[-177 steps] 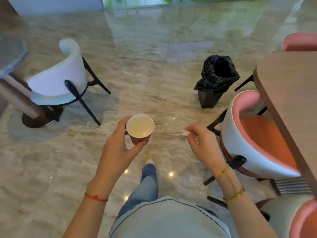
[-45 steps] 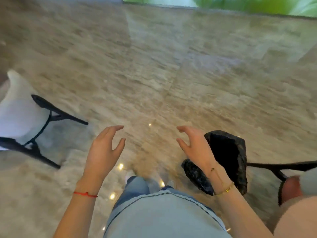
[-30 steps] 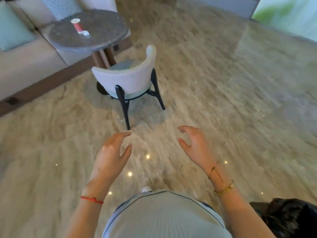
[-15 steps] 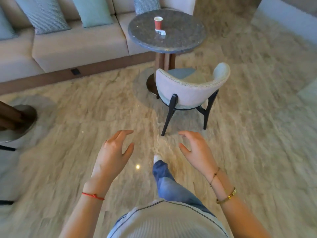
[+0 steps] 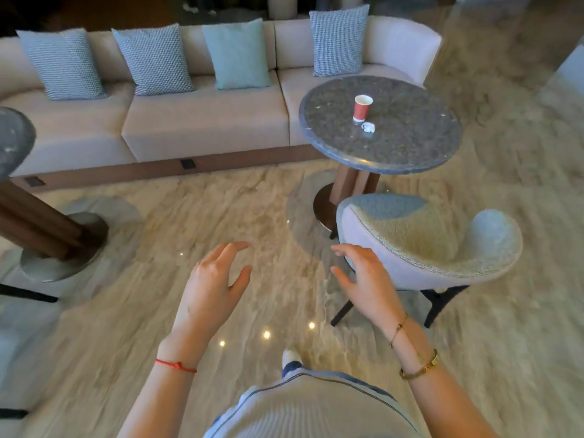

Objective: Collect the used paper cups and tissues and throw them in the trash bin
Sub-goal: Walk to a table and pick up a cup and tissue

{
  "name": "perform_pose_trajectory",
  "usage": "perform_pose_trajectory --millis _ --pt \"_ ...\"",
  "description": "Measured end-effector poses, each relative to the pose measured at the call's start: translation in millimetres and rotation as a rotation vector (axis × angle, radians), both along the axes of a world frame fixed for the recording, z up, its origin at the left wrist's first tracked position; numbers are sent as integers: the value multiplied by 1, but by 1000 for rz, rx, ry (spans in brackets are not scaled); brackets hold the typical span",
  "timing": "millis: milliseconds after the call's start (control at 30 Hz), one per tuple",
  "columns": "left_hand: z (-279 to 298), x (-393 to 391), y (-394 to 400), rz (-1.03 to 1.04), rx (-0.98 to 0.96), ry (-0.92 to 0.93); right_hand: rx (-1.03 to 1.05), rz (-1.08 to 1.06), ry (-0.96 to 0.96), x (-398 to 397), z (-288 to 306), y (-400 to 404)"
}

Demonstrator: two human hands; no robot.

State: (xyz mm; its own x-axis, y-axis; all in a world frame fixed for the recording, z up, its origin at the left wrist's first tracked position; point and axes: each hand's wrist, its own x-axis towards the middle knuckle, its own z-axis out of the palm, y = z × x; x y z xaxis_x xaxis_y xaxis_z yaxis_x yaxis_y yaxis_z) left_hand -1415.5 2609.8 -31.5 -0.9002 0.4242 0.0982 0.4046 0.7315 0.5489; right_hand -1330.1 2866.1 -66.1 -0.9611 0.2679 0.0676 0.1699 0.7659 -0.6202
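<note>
While we stand on the marble floor with nothing in either hand, the red paper cup [image 5: 362,108] waits upright on the round stone table [image 5: 407,153], up and to the right of our hands and well apart from them. Just beside the cup, on the side nearer us, lies a small crumpled tissue [image 5: 368,127]. Our left hand [image 5: 212,289] and right hand [image 5: 366,281] hover apart at waist height, fingers loosely spread and empty. We judge the right hand the nearer one, since the table sits on that side. Between us and the table stands a pale curved-back chair [image 5: 426,245], tucked against the table's near edge, so reaching straight ahead looks blocked; we would likely come round to the left of the chair. Behind the table runs a beige sofa [image 5: 205,121] with cushions. Another round table [image 5: 12,140] shows far left of the first. No trash bin is in view here.
</note>
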Motion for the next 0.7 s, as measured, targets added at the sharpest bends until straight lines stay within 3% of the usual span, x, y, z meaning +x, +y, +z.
perform_pose_trajectory --millis 333,700 --pt "-1 -171 54 -5 23 -43 -16 -51 -41 -158 -8 51" --pt "-6 -414 150 -207 8 -16 -16 -269 1 -350 -17 122"
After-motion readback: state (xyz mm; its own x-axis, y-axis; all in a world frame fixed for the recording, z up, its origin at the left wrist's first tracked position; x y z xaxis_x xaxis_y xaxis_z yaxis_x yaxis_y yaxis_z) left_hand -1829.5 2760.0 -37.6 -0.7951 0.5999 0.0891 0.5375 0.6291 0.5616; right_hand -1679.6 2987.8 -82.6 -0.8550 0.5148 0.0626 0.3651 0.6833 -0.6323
